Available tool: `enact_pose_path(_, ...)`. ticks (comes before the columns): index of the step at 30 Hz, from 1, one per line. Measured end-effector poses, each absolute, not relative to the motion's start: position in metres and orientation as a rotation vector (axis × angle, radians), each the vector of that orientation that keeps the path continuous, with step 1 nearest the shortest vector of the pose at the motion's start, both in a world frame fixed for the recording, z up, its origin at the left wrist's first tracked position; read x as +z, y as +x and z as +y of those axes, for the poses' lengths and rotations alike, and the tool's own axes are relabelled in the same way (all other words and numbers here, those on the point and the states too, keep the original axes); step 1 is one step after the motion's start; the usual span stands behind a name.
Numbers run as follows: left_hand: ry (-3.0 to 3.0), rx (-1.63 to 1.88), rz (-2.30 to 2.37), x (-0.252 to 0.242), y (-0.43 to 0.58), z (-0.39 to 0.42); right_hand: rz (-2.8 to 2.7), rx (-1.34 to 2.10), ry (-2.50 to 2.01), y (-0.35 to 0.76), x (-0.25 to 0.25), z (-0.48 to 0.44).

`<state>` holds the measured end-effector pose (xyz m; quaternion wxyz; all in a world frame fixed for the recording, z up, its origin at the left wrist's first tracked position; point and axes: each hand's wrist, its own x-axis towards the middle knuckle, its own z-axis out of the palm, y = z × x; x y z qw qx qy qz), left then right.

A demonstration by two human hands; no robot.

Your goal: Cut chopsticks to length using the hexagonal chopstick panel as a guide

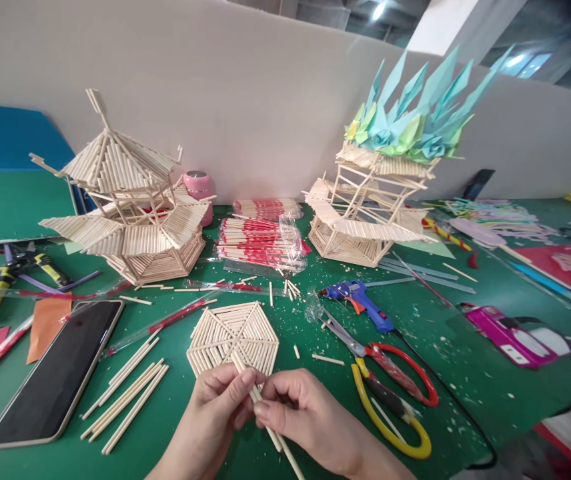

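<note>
Both hands are closed around a few wooden sticks point(269, 427) at the front of the table. My left hand point(220, 403) pinches them near their upper ends, between thumb and fingers. Lower down, my right hand point(298, 410) grips them with its thumb pressed on top. Just beyond my fingers lies a flat octagonal panel point(233, 333) made of short sticks. Several loose sticks point(125, 400) lie to the left of my left hand. To the right of my right hand rest large scissors point(365, 350) with red and yellow handles, their blades pointing away.
A blue glue gun point(358, 300) lies past the scissors, its cord running right. Two stick pagodas point(125, 233) stand at the back, with wrapped stick bundles point(260, 243) between them. A phone point(58, 373) lies left; pliers point(3, 287) are behind it. A magenta device point(510, 333) sits right.
</note>
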<state>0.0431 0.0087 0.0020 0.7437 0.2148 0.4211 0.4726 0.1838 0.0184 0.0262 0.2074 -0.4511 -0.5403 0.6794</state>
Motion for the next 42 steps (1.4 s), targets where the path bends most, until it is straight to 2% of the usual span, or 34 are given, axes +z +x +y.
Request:
enact_pose_path(27, 0.366, 1.03, 0.768, 0.003, 0.043, 0.008, -1.377, 1.913, -1.215, 0.182, 0.022, 0.018)
enact_pose_path(42, 0.513, 1.08, 0.936, -0.001, 0.044, 0.006, -1.508, 1.876, -1.219, 0.192, 0.015, 0.016)
